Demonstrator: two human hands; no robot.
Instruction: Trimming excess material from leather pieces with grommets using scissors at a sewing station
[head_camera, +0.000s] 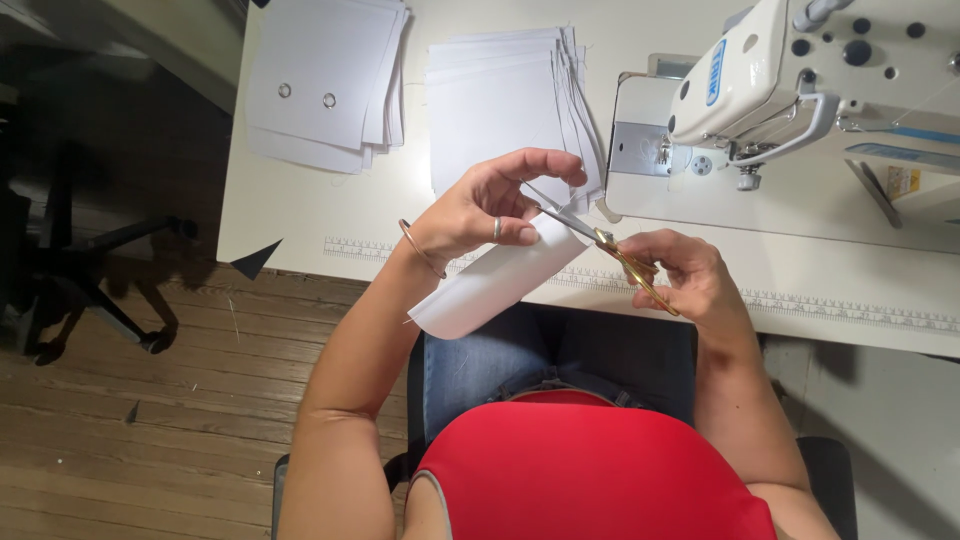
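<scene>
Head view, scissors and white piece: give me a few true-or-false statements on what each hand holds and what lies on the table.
1. The right hand holds gold-handled scissors. True.
2. The left hand is empty. False: its grip is on a folded white piece.
3. Two stacks of white pieces lie on the table. True: a left stack and a right stack.
4. The sewing machine stands on the person's left. False: it stands on their right.
5. The scissors lie flat on the table. False: they are held above its edge, blades at the white piece.
</scene>
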